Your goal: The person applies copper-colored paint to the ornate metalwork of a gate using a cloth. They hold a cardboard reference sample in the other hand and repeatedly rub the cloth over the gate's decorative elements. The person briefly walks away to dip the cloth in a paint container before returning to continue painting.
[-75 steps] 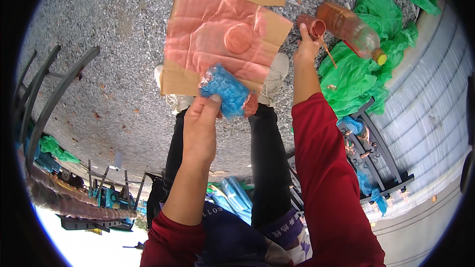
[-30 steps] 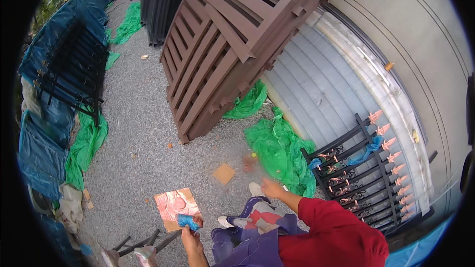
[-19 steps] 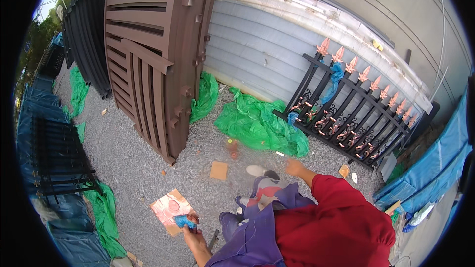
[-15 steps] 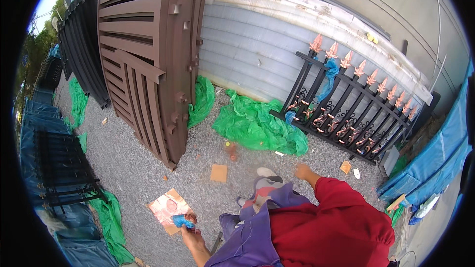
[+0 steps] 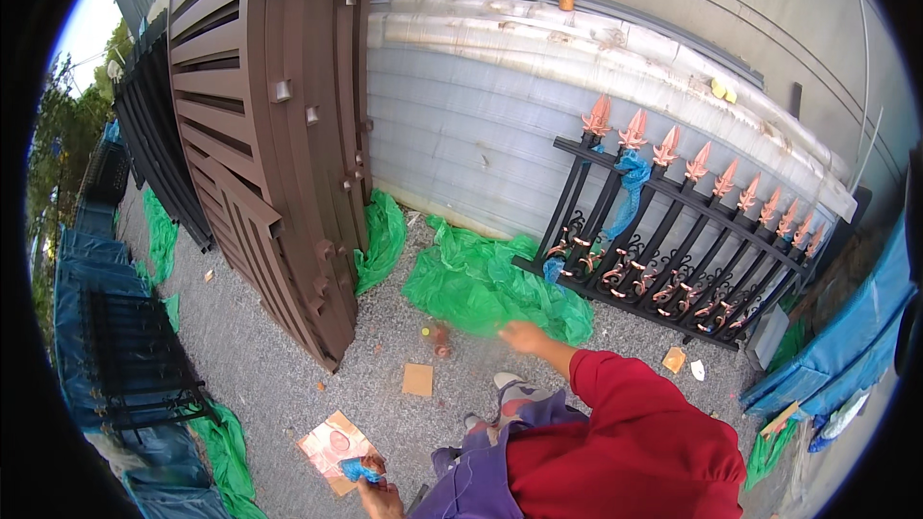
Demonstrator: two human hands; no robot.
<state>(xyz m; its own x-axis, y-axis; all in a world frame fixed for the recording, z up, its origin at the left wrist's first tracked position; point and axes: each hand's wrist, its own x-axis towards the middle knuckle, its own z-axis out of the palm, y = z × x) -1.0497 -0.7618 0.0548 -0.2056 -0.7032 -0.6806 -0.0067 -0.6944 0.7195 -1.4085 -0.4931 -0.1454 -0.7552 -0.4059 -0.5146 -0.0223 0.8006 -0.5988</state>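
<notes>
My left hand (image 5: 382, 499), low in the head view, is closed on a crumpled blue rag (image 5: 358, 469) with copper-coloured stains. The rag is just over the right edge of a copper-smeared cardboard sheet (image 5: 327, 447), which bears a round mark. My right arm reaches forward, and my right hand (image 5: 524, 336) is held out in front of a green plastic sheet (image 5: 471, 274) with nothing visible in it. Its fingers look stretched out. To its left on the ground is a small copper-brown bottle (image 5: 440, 342), with a yellow cap-like piece (image 5: 425, 333) beside it.
A black fence panel (image 5: 663, 240) with copper spear tips leans at the right, a blue strip tied on it. The tall brown slatted gate (image 5: 308, 183) stands at left. A cardboard square (image 5: 418, 379) lies ahead of my feet. Blue tarps (image 5: 836, 346) hang at the right.
My right hand has moved left and forward, from beside my knee toward the small bottle. My left hand still holds the blue rag near the cardboard. The view has shifted slightly.
</notes>
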